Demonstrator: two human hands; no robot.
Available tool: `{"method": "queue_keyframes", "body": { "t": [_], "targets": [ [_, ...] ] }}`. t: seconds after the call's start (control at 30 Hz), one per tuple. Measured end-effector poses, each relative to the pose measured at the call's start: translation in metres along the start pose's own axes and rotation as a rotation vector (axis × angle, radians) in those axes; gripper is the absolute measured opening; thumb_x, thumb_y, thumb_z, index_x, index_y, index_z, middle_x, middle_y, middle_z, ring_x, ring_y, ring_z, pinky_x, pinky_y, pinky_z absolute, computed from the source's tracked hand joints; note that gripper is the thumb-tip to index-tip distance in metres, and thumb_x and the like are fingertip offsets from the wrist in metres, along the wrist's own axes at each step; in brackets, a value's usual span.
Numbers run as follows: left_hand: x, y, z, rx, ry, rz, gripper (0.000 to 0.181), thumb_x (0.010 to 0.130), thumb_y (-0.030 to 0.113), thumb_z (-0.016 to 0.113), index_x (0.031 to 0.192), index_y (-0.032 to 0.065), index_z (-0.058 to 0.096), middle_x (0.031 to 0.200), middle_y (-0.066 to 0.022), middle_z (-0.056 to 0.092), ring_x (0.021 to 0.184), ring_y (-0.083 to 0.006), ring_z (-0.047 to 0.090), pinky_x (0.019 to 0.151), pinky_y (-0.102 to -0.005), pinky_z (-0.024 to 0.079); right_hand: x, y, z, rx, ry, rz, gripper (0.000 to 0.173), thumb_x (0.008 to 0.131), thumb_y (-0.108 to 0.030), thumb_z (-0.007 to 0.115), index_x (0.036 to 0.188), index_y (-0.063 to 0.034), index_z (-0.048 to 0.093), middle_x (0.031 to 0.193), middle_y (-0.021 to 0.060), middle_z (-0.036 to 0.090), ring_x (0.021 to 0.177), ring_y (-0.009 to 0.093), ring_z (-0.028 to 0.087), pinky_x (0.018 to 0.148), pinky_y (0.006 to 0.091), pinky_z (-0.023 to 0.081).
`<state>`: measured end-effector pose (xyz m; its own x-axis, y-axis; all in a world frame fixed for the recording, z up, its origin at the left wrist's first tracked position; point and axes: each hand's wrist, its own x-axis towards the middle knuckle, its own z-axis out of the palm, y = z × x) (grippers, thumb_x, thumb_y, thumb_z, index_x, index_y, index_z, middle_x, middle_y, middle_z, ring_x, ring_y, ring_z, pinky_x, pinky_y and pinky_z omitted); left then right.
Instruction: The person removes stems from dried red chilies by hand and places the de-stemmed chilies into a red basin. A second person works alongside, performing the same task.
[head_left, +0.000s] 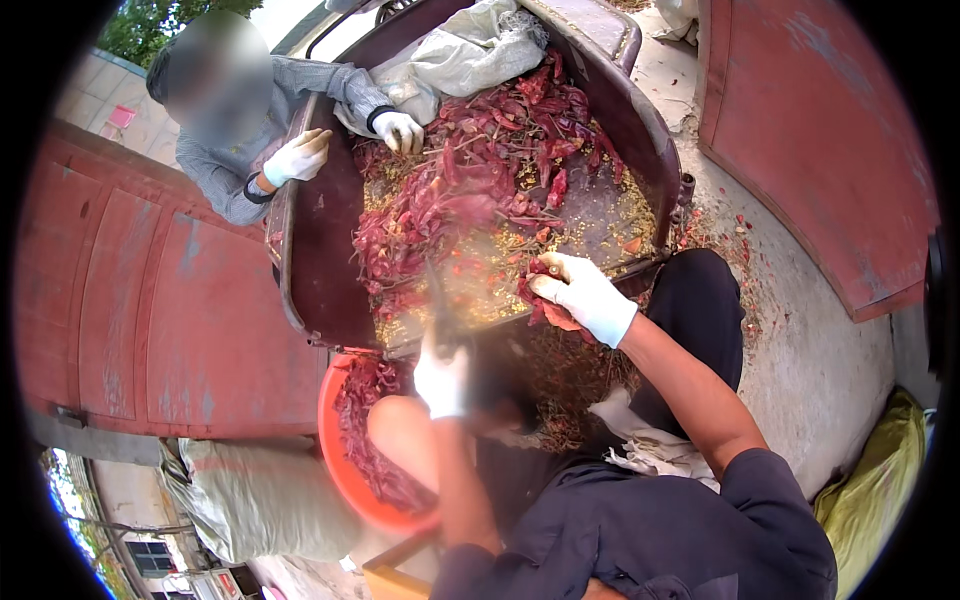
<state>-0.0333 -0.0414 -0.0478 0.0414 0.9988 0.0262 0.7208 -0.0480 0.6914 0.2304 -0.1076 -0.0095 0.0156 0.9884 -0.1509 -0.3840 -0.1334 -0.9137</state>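
White-gloved, my right hand (589, 296) grips a bunch of dried red chilli peppers (559, 315) over the near edge of a maroon metal cart bed (326, 251). My left hand (442, 379), also gloved and blurred, is near the bed's front edge. From it a dark, slender tool (439, 296) points up toward the bed; blur hides its exact kind. A heap of dried red chillies (480, 172) covers much of the bed, with pale yellow seeds (630, 217) scattered around it. Below left of the cart, an orange-red basin (328, 427) contains more chillies.
Across the cart, a person (225, 157) in white gloves reaches one hand (397, 131) to the heap. A white woven sack (480, 52) lies on the bed's far side. Full sacks (262, 495) stand lower left. Red metal doors (817, 135) flank the cart. Stems (577, 375) lie below its edge.
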Motion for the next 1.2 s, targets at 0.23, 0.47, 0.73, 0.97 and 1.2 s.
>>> {"method": "queue_keyframes", "body": {
  "t": [0.23,0.47,0.73,0.97,1.2],
  "targets": [
    [-0.055,0.045,-0.004,-1.054,-0.217,-0.034,0.089,0.073,0.007,0.086,0.148,0.0013,0.04,0.09,-0.0032,0.064,0.069,-0.0096,0.06,0.053,-0.0177,0.044,-0.01,-0.018,0.006,0.086,-0.13,0.024,0.023,0.102,-0.016,0.057,0.119,-0.0002,0.057,0.074,0.0037,0.06,0.05,0.006,0.048,0.044,0.0236,0.036],
    [-0.068,0.062,0.013,-0.829,-0.175,-0.014,0.053,0.091,0.025,0.074,0.131,-0.0049,0.054,0.076,0.0007,0.057,0.068,-0.0079,0.057,0.054,-0.0197,0.041,-0.006,-0.013,0.004,-0.045,-0.126,-0.036,0.02,0.103,-0.02,0.056,0.112,-0.0015,0.056,0.062,0.0046,0.055,0.04,0.008,0.042,0.038,0.025,0.03],
    [-0.066,0.066,0.014,-0.461,-0.202,0.279,0.043,0.1,0.016,0.062,0.137,-0.0033,0.053,0.105,-0.0016,0.062,0.094,-0.0098,0.056,0.088,-0.0254,0.047,-0.006,-0.01,-0.006,0.005,-0.223,0.08,0.039,0.102,-0.02,0.06,0.132,0.0037,0.052,0.077,0.0045,0.06,0.058,0.008,0.052,0.049,0.0251,0.04],
    [-0.066,0.068,0.007,-0.182,-0.218,0.545,0.031,0.106,0.012,0.047,0.133,-0.0011,0.052,0.117,-0.0055,0.058,0.106,-0.0123,0.054,0.093,-0.0284,0.047,0.0,0.006,-0.005,0.117,-0.331,0.096,0.04,0.103,-0.022,0.06,0.135,0.0015,0.052,0.079,0.002,0.062,0.05,0.005,0.047,0.042,0.0226,0.035],
    [-0.064,0.091,0.008,-0.872,-0.437,0.107,0.024,0.108,0.014,0.041,0.119,-0.001,0.056,0.102,-0.0064,0.058,0.09,-0.0146,0.056,0.087,-0.0301,0.049,-0.01,-0.007,0.001,0.149,-0.374,0.141,0.022,0.1,-0.019,0.062,0.108,0.0003,0.057,0.077,0.0029,0.059,0.045,0.006,0.044,0.043,0.0224,0.036]
  ]
}}
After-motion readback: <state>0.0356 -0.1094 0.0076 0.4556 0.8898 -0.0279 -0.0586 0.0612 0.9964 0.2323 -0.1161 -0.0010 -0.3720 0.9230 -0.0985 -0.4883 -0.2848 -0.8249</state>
